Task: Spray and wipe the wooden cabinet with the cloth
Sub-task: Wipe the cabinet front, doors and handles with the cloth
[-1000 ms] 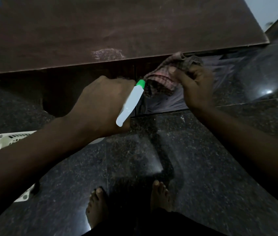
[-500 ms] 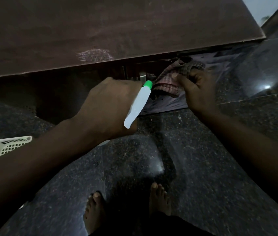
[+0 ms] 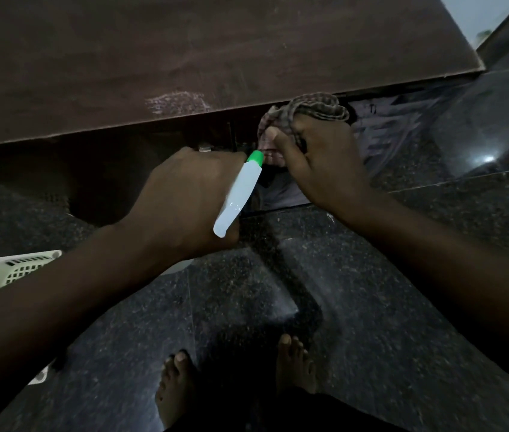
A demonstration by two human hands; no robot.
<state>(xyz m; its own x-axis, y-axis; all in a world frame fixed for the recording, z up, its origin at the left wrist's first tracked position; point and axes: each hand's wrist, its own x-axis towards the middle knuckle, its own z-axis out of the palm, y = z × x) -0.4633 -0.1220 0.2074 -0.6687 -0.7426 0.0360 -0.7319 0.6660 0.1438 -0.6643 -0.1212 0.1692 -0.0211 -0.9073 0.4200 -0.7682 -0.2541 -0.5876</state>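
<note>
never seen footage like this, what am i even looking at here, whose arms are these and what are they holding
There is no machine here: a person wears a camera on the head, so the one picture looks forward and down along that person's own arms to the bare feet on the dark polished floor.

The left hand grips a white spray bottle with a green collar; its nozzle end is hidden behind the hand.

The right hand holds a bunched checked cloth against the front of the wooden cabinet, just under its brown top.

That top has a pale scuffed patch near its front edge.

A white plastic basket sits on the floor at the left, partly hidden by the left arm.
</note>
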